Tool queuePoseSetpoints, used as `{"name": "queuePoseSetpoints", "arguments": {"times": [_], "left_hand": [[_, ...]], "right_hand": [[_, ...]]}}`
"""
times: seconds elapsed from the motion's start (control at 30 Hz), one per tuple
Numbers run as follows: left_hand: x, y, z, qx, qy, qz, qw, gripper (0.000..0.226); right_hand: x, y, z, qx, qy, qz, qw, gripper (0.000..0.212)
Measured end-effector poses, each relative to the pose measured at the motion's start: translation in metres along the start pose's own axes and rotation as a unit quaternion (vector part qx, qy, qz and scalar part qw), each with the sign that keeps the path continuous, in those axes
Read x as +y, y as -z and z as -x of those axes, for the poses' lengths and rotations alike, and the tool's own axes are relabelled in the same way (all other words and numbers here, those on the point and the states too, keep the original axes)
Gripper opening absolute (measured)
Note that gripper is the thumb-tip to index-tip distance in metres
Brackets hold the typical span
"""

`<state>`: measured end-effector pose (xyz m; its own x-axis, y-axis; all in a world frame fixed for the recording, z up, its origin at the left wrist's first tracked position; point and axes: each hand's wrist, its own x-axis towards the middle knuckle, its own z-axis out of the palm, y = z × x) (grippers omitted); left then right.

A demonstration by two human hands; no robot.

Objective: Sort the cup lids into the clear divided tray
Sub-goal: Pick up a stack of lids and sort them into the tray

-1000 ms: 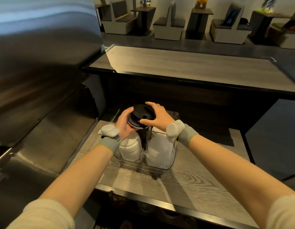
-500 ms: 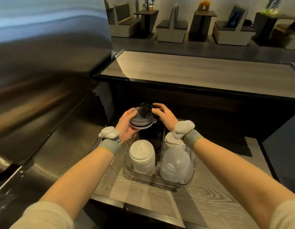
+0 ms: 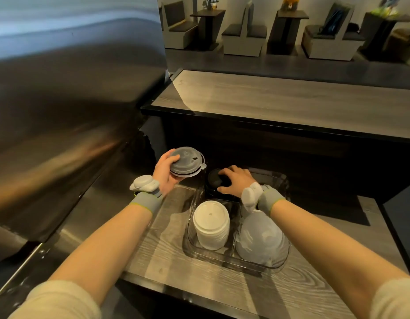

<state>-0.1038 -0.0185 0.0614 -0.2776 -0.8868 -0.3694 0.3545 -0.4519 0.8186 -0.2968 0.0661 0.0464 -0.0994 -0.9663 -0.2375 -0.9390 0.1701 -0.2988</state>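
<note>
Grey lid: we see a translucent grey lid (image 3: pixel 186 164) held outside the tray at about 10 o'clock from the tray's middle. Its top face is tilted up toward us, with the sip hole toward 2 o'clock and a small tab at its 3 o'clock rim.
Black lids: a dark stack (image 3: pixel 215 178) stands in the tray's 11 o'clock compartment, top face up.
White lids: 1 stack (image 3: pixel 211 224) fills the 7 o'clock compartment. Its axis is upright and the vent hole is on top.
Clear dome lids: these (image 3: pixel 261 240) are nested in the 5 o'clock compartment, domes up.
Tray: the clear divided tray (image 3: pixel 231 261) sits flat on the counter.
Surface: we work on a grey wood-grain counter (image 3: pixel 167 256). A steel surface (image 3: pixel 61 134) is at 9 o'clock and a raised bar top (image 3: pixel 280 97) at 12 o'clock.
Room: booth seats (image 3: pixel 243 35) and small tables line the far wall.
Left hand: it (image 3: pixel 165 173) is raised with the palm turned inward, fingers and thumb gripping the grey lid by its rim.
Right hand: it (image 3: pixel 236 180) is palm down, with curved fingers clasping the top of the black lids.
</note>
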Motion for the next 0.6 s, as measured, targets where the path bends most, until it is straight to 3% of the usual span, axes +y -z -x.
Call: {"name": "queuePoseSetpoints", "arguments": {"times": [0.13, 0.27, 0.33, 0.43, 0.6], "left_hand": [[0.000, -0.005, 0.004, -0.018, 0.000, -0.036, 0.999, 0.027], [-0.003, -0.010, 0.009, -0.034, 0.000, -0.066, 0.997, 0.033], [-0.006, -0.015, 0.013, -0.050, 0.000, -0.084, 0.995, 0.036], [-0.009, -0.023, 0.020, -0.071, 0.008, -0.095, 0.993, 0.030], [-0.016, -0.029, 0.028, -0.106, 0.036, -0.036, 0.993, 0.036]], "right_hand": [[-0.001, 0.007, 0.002, 0.028, 0.024, 0.033, 0.999, 0.058], [-0.016, 0.024, 0.008, 0.139, 0.051, -0.150, 0.977, 0.049], [-0.029, 0.031, 0.013, 0.133, 0.082, -0.216, 0.964, 0.057], [-0.042, 0.033, 0.016, 0.089, 0.100, -0.219, 0.966, 0.071], [-0.042, 0.030, 0.024, 0.126, 0.099, -0.248, 0.955, 0.054]]}}
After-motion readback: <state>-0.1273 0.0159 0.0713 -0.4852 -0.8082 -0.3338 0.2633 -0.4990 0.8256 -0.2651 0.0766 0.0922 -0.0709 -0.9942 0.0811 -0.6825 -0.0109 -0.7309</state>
